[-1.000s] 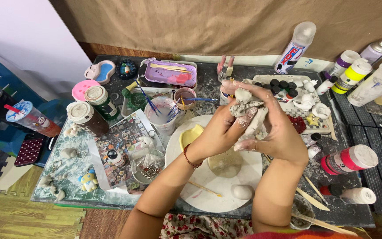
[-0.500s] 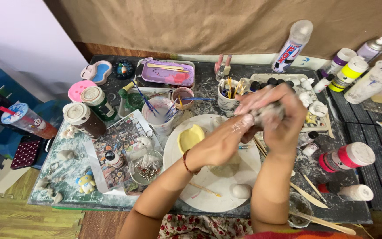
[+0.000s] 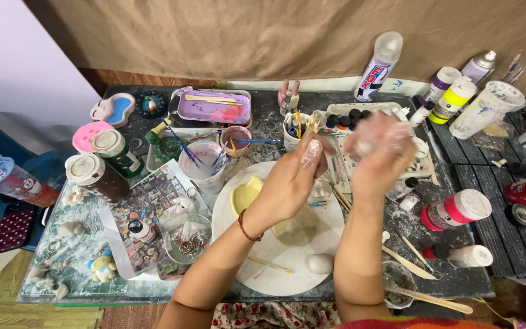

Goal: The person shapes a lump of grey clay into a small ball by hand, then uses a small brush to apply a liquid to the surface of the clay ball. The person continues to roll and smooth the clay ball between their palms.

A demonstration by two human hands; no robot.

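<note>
Both hands raised over white plate: left hand loose, empty; right hand blurred, grip unclear. Paint bottles and brush cups crowding worktop edges.

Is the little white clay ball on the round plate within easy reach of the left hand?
Probably yes: the left hand hovers above the plate, and nothing covers the clay ball near its front edge.

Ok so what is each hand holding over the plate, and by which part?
The right hand is closed around a small pale lump, too blurred to identify. The left hand holds nothing, its fingers raised above the white plate.
</note>
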